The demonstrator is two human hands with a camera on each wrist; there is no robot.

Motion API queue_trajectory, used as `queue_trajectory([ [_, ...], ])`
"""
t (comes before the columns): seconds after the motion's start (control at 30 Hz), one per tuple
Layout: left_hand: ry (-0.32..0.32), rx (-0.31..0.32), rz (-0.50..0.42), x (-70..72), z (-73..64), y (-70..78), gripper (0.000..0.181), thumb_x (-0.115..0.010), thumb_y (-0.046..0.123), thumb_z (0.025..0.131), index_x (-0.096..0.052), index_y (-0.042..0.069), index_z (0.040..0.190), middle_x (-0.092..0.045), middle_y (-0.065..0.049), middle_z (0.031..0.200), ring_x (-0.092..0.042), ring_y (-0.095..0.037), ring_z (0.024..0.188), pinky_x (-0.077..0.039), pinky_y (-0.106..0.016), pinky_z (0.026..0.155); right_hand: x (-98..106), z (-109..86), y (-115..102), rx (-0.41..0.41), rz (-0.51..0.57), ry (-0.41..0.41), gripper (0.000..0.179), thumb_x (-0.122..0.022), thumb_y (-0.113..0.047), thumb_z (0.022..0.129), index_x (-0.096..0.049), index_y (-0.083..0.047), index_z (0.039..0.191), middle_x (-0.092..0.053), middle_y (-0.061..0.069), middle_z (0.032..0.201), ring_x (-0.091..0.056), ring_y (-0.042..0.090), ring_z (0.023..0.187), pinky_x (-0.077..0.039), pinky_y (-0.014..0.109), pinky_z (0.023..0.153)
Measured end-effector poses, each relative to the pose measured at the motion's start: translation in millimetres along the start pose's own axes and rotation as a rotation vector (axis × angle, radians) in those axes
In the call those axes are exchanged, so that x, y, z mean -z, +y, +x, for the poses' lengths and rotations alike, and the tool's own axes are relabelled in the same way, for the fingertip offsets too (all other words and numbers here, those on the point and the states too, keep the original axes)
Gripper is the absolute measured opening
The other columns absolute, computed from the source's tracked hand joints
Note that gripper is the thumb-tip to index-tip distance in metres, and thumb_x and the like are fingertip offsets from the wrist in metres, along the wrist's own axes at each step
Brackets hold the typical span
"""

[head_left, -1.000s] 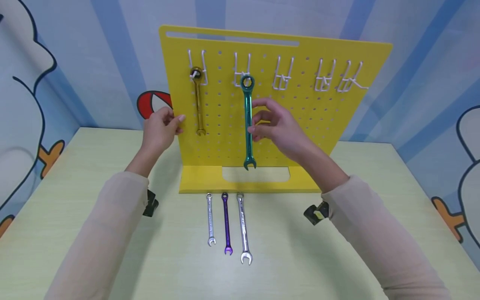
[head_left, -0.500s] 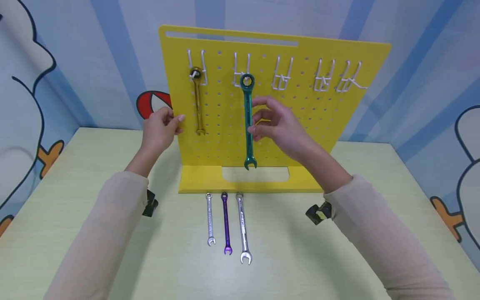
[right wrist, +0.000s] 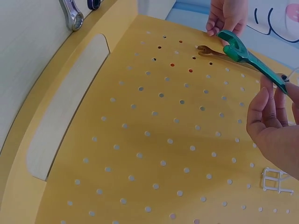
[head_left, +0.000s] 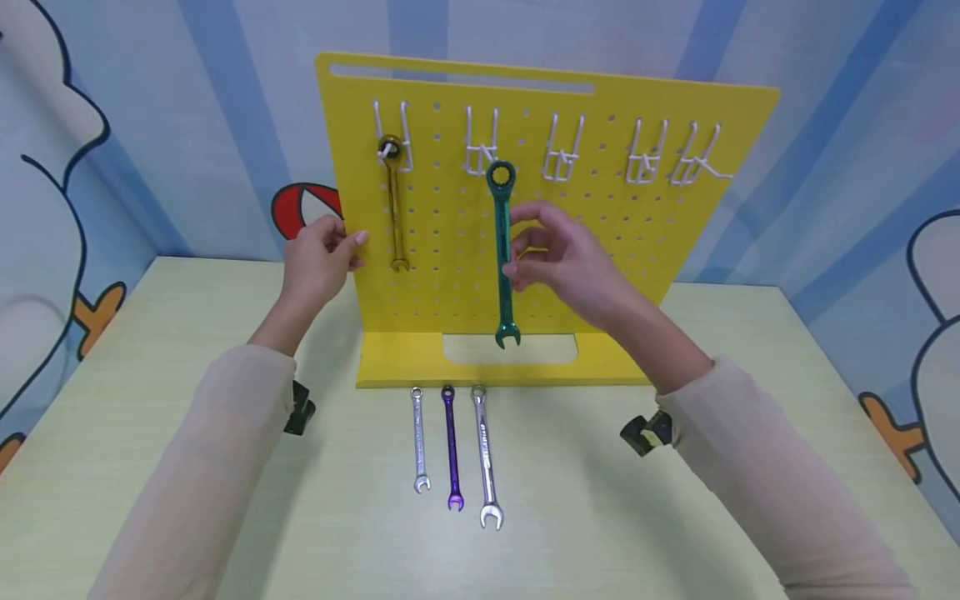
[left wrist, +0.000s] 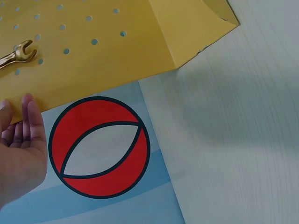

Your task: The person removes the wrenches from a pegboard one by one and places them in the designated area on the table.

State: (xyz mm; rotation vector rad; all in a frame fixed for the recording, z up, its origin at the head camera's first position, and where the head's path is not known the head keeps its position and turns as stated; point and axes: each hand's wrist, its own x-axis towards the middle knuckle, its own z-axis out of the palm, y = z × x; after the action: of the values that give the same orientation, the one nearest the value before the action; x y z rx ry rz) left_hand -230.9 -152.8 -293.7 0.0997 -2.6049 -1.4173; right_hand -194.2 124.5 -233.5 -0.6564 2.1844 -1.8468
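My right hand (head_left: 566,262) pinches a green combination wrench (head_left: 504,267) by its shaft, ring end up and open jaw down. The wrench hangs nearly upright in front of a yellow pegboard (head_left: 465,292), its ring just below and right of the second hook (head_left: 480,158). In the right wrist view the green wrench (right wrist: 254,60) slants across the board. With thumb in front and fingers behind, my left hand (head_left: 318,257) grips the board's left edge. Beside it, a gold wrench (head_left: 396,208) hangs from the first hook (head_left: 386,152); its open end (left wrist: 23,53) shows in the left wrist view.
Three more white hooks, including one (head_left: 561,158) right of the green wrench, line the board's upper part. On the table (head_left: 225,317) before the base lie a small silver wrench (head_left: 419,442), a purple wrench (head_left: 452,450) and a larger silver wrench (head_left: 487,458).
The right hand has drawn the green wrench slightly right and down, so its ring no longer overlaps the second hook. The left hand stays on the board's edge.
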Motion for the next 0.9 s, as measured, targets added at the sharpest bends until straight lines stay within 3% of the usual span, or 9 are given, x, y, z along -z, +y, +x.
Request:
queue_trajectory([
  [0.3, -0.002, 0.005, 0.009, -0.6, 0.2, 0.1, 0.028, -0.053, 0.028, 0.092, -0.051, 0.001, 0.099, -0.057, -0.012, 0.091, -0.062, -0.023, 0.081, -0.053, -0.025, 0.071, 0, -5.6, 10, -0.024, -0.030, -0.011, 0.039, -0.054, 0.009, 0.086, -0.043, -0.005, 0.121, -0.051, 0.015, 0.092, -0.056, 0.027, 0.076, -0.053, 0.034, 0.073],
  [0.63, 0.003, -0.002, 0.012, -0.9, 0.1, -0.2, 0.028, -0.054, 0.028, 0.092, -0.052, 0.001, 0.099, -0.057, -0.012, 0.089, -0.062, -0.023, 0.080, -0.053, -0.024, 0.070, 1, -15.3, 35, -0.080, -0.028, -0.037, 0.039, -0.054, 0.008, 0.086, -0.041, -0.004, 0.121, -0.051, 0.017, 0.090, -0.058, 0.033, 0.077, -0.053, 0.042, 0.075],
  [0.9, 0.006, 0.007, -0.001, -1.1, -0.1, 0.9, 0.028, -0.053, 0.028, 0.092, -0.051, 0.001, 0.099, -0.057, -0.013, 0.090, -0.062, -0.023, 0.081, -0.053, -0.031, 0.075, 0, -24.7, 58, -0.156, -0.027, -0.018, 0.038, -0.053, 0.009, 0.086, -0.042, -0.003, 0.121, -0.052, 0.018, 0.088, -0.060, 0.030, 0.073, -0.054, 0.039, 0.073],
])
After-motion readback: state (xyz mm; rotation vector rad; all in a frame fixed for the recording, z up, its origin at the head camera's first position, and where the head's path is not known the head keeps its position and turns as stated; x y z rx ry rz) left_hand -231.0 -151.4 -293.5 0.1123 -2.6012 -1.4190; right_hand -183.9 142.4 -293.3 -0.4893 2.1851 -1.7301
